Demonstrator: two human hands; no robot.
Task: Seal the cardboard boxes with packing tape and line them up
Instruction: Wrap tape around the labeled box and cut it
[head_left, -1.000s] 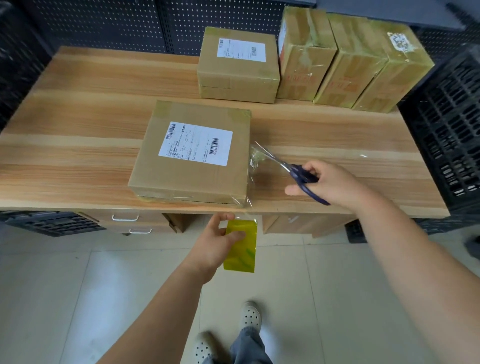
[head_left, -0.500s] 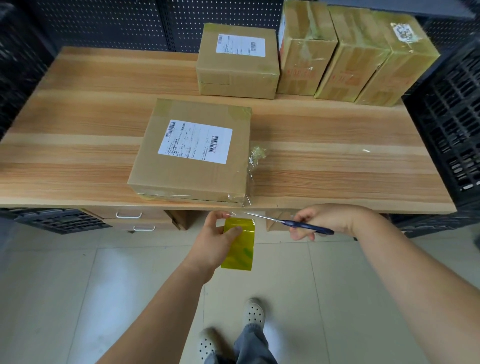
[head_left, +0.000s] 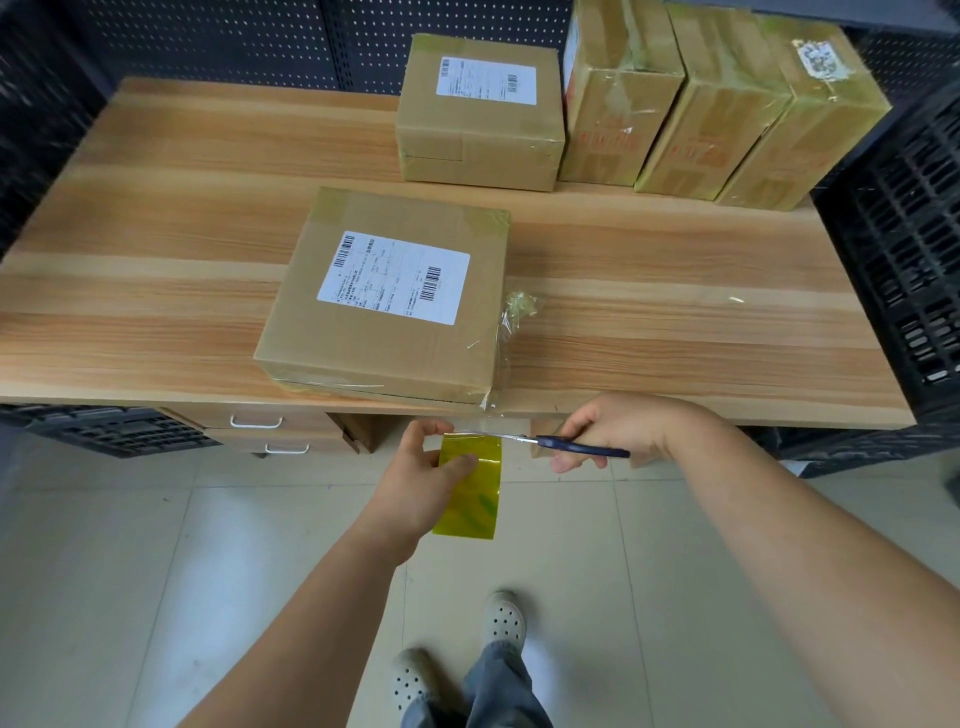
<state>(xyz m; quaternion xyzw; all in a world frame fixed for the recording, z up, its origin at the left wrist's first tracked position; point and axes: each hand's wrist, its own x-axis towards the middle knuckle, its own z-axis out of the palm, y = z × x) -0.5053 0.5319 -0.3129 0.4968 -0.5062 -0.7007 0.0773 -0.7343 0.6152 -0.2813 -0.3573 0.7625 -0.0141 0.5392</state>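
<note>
**Cutting the tape strip free below the table edge**

- Left hand (head_left: 410, 483) grips the yellow tape roll (head_left: 475, 499), thumb across its face and fingers curled behind. It hangs in front of the table (head_left: 675, 322), lower than the front edge.
- Right hand (head_left: 623, 428) is closed round the dark handles of the scissors (head_left: 576, 447), just right of the left hand and level with it. The blades point left and meet the strip (head_left: 491, 405) just above the roll. Whether the blades are parted or closed is too fine to tell.
- Box (head_left: 384, 358) being sealed lies flat on the table directly above and beyond the left hand, its near face at the table edge. The clear strip runs from its near right corner down to the roll.
- A crumpled bit of film (head_left: 519, 306) sticks out from the box's right side, beyond both hands.
- Row of taped boxes (head_left: 711, 104) stands well beyond the right hand, at the back of the table.

Handling, as I judge it:
- The tape is thin, limp and tacky, and folds onto itself if slack, so keep it taut by pulling on the roll.
- The roll is light and stiff, best held across its width as it is now.
- The box looks stiff and light enough to slide; take it by opposite side faces.

Pose: both forearms reach forward, wrists low. The right wrist is turned so the scissors lie roughly level.
</note>
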